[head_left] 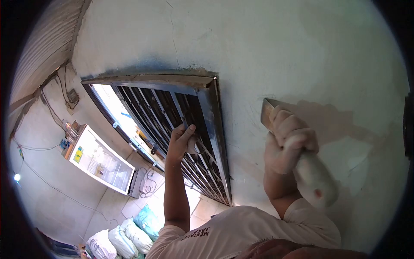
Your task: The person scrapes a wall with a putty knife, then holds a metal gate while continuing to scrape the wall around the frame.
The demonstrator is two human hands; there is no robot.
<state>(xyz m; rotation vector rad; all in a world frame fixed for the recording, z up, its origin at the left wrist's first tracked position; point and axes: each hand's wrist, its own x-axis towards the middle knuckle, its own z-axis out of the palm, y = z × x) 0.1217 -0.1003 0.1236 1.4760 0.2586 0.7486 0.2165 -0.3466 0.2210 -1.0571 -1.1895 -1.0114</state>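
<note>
My right hand (291, 140) is wrapped round a scraper. The flat metal blade of the scraper (266, 113) is right at the pale plastered wall (254, 47), and its thick, pale handle juts out below the fist. My left hand (183, 141) is raised in front of the dark barred door (172, 101), fingers curled and thumb up. A pale, rounded shape shows by its palm, overlapping the bars; I cannot tell what it is.
The metal door frame (222, 142) stands left of my right arm. Further left is a glass-fronted display fridge (103, 159) with small items on top. Several filled sacks (123, 239) lie on the floor. Cables hang along the far wall, and a crack (174, 34) runs above the door.
</note>
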